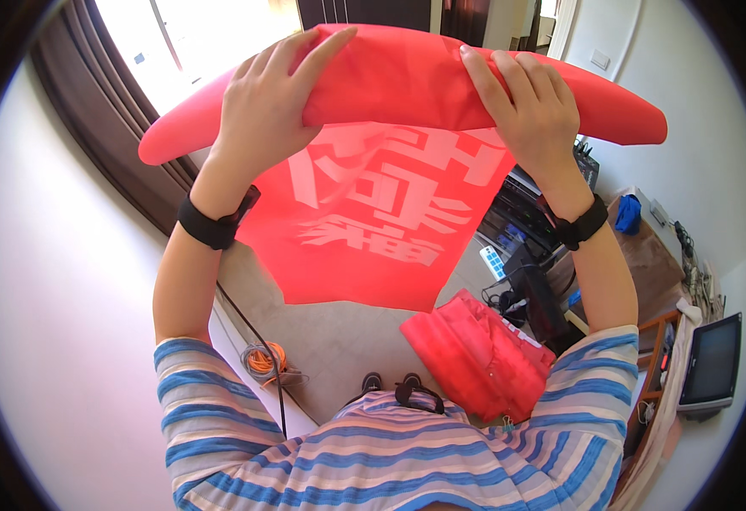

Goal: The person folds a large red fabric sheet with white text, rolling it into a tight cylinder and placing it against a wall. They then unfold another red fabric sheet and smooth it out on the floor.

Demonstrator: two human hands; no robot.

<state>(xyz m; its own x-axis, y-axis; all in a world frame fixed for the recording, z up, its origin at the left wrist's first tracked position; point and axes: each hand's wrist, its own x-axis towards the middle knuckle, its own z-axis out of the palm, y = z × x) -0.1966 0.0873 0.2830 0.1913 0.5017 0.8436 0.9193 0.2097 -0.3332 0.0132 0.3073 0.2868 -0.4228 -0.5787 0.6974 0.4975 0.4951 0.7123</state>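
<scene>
A red fabric banner hangs in front of me, its upper part gathered into a thick roll or fold. Large pale characters show on the hanging part. My left hand grips the roll left of its middle, thumb along the near side. On the other side, my right hand holds the roll with its fingers spread over the top. Both ends of the roll stick out past my hands. The fingertips that curl behind the cloth are hidden. The banner's lower edge hangs above the floor.
Folded red cloth lies on the floor at the right. Coiled orange and grey cable sits by the left wall. A white power strip, black equipment and a monitor stand on the right. A brown curtain hangs at the left.
</scene>
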